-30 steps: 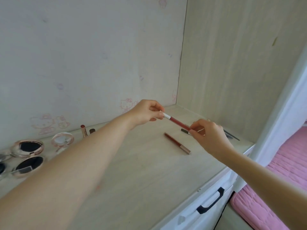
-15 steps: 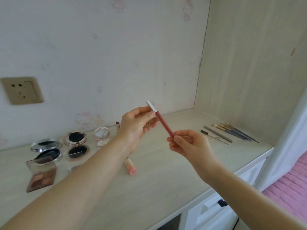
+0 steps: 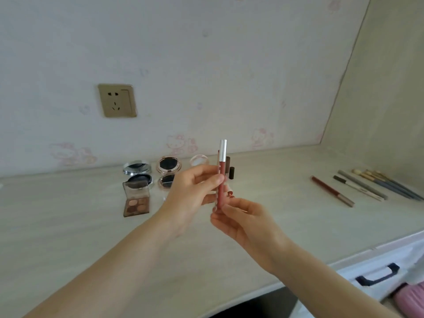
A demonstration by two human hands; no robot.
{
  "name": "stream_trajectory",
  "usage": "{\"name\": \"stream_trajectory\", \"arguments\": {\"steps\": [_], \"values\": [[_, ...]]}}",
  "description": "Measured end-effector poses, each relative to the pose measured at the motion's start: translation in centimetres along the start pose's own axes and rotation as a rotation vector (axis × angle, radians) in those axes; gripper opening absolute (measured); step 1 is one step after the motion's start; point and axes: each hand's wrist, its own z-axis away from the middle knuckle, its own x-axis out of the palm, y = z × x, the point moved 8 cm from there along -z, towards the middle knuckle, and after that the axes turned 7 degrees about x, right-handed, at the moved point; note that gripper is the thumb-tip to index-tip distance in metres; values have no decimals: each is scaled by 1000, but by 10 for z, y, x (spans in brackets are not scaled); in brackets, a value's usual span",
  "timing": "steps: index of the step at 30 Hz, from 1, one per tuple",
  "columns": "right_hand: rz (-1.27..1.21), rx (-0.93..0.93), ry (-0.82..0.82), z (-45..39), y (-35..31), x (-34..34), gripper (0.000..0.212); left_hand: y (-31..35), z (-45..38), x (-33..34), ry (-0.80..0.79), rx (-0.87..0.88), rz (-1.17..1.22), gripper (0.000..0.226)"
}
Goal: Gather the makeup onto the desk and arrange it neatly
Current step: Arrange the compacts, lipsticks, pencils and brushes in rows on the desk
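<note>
A red lip pencil (image 3: 221, 171) with a silver cap stands upright above the desk (image 3: 263, 226). My left hand (image 3: 195, 191) pinches its middle between thumb and fingers. My right hand (image 3: 243, 220) holds its lower end from below. Behind the hands sit round compacts (image 3: 137, 167) (image 3: 169, 164), an open eyeshadow palette (image 3: 137, 198) and a small dark lipstick (image 3: 231, 172). At the right lie another red pencil (image 3: 331, 191) and a row of brushes and pencils (image 3: 376, 185).
A wall socket (image 3: 117, 100) is on the pink-patterned wall. A wooden side panel (image 3: 385, 99) closes the desk's right end. A white drawer with a dark handle (image 3: 377, 275) sits under the desk's front edge.
The red pencil has swung from slanted to upright between my hands. The view has shifted left, showing more of the compacts and the socket.
</note>
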Motion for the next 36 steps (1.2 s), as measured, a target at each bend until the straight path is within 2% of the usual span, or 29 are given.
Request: {"name": "stream_trajectory", "arguments": {"steps": [3,7,12,15,19,23,26,29,36], "values": [[119,31,-25,-3,13,18,20,3,14,-24,25,19,-79,14],[264,55,12,-9,19,26,15,3,26,-55,80,17,-149,16],[614,-108,90,-16,-2,32,17,-3,37,-81,85,1,-357,17],[727,-193,89,-23,-8,39,19,-4,43,-85,35,55,-587,25],[752,-276,104,-31,-2,41,6,2,52,-79,27,236,-803,27],[661,-268,97,-38,9,33,9,7,61,-77,58,401,-950,39],[480,-229,91,-42,11,22,16,8,65,-80,99,432,-975,38],[405,-237,80,-43,6,18,20,11,67,-79,121,456,-983,29],[505,-337,76,-39,2,15,7,9,69,-79,92,466,-1004,25]]}}
